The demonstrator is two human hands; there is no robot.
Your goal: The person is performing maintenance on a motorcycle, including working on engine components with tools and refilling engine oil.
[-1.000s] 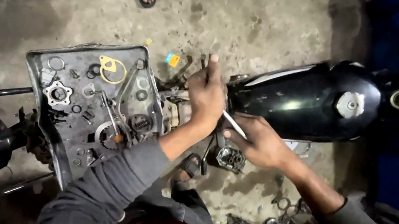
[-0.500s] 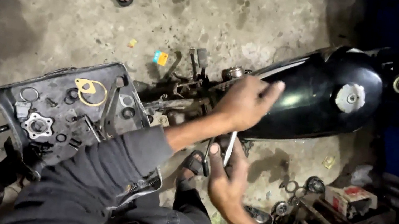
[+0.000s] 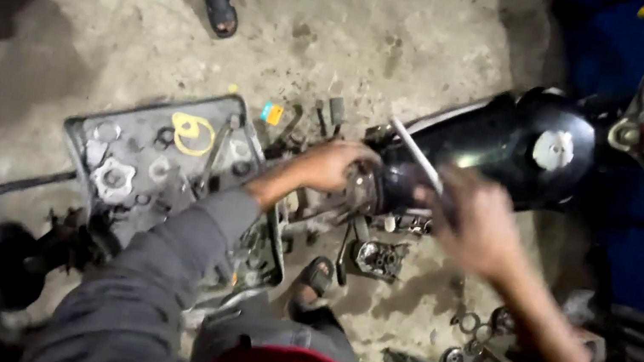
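Rough, stained concrete floor (image 3: 414,32) lies under everything, with a black motorcycle fuel tank (image 3: 508,146) stretched out just beyond the hands. The left hand (image 3: 333,166) is curled over a dark metal engine part (image 3: 368,190) at the rear end of the tank, fingers wrapped and pressed against it. The right hand (image 3: 474,227) is blurred; it seems closed around a thin, pale rod-like tool (image 3: 416,155) whose tip points up and away toward the tank, though the exact grip cannot be told. To the left of the left hand sits a grey seat pan (image 3: 145,153) strewn with washers, a yellow ring gasket (image 3: 192,130) and a toothed sprocket-like piece (image 3: 114,178). Below the hands lies a small round metal assembly (image 3: 378,259); more rings and housings are scattered near the right forearm. Another person's sandalled foot (image 3: 220,10) stands well beyond. The engine part looks heavy, rigid and probably greasy, so a full wrap around its body seems safer than fingertips; the rod looks light and stiff, best held near its lower end
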